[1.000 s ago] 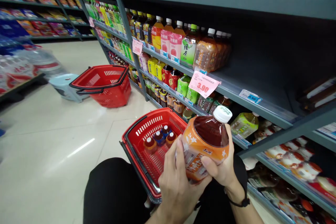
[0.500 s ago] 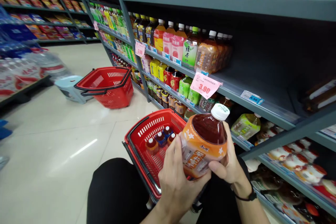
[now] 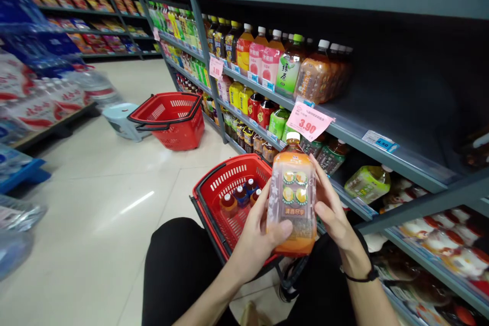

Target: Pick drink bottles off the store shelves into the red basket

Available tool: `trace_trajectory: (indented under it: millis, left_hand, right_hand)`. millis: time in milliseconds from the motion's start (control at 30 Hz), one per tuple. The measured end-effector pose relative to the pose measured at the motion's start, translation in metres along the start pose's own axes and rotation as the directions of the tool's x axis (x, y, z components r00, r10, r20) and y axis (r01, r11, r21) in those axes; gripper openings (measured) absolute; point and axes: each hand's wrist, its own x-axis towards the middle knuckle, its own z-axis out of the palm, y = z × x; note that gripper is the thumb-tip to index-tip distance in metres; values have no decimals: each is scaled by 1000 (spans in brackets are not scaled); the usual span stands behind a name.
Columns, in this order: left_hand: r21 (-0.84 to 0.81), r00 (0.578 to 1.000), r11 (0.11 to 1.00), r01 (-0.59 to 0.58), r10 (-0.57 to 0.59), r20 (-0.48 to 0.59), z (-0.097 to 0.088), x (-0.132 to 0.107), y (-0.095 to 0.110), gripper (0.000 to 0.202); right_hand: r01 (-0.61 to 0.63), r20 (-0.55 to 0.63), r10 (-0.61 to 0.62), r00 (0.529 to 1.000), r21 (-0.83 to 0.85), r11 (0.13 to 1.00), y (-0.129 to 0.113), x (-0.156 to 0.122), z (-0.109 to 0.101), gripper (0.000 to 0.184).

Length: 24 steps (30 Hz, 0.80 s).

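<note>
Shop aisle, person crouched low by the drinks shelving. Tea bottle (image 3: 292, 198) is upright btwn both hands, label to cam, in front of near-right part of red basket (image 3: 214, 186). L hand (image 3: 260, 237) wraps lower left side, thumb across label front. R hand (image 3: 330, 209) lies along right side, fingers spread up toward the shoulder. Both closed on the bottle, nothing else held. Cap (image 3: 293, 137) is on, just below pink 3.90 tag (image 3: 308, 121) hanging off shelf edge (image 3: 355, 135). Basket has three small bottles (image 3: 240, 196) at far end. Second red basket (image 3: 171, 119) sits well apart on floor (image 3: 95, 204). Judgement: step in hand looks like turning/reading the bottle. To do it well, carry weight low w/ L palm and let R only steer. Bottle is big & full, prob heavy, and the smooth wrap may slip, so grip body, not cap. Stay clear of tag & shelf lip, and move thumb off the print to read it.
</note>
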Motion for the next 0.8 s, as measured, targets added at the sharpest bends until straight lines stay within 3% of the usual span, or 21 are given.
trace_trajectory:
  millis: [100, 300, 400, 567, 800]
  left_hand:
    - [-10, 1000, 1000, 15, -15, 7, -3, -1, 0, 109]
    - [156, 1000, 988, -16, 15, 7, -16, -9, -10, 101]
    - [164, 1000, 986, -21, 20, 5, -20, -13, -13, 98]
    - [245, 994, 969, -25, 50, -96, -17, -17, -5, 90]
    - [237, 997, 972, -5, 22, -69, -15, -16, 0, 87]
  right_hand:
    - [15, -36, -16, 999, -40, 999, -1, 0, 2, 87]
    - [43, -58, -46, 997, -44, 998, -8, -2, 9, 92]
    - [57, -54, -59, 997, -44, 997, -10, -4, 9, 89]
    - [51, -58, -54, 997, -41, 998, -11, -5, 8, 88]
    - [46, -72, -49, 996, -51, 998, -11, -4, 10, 96]
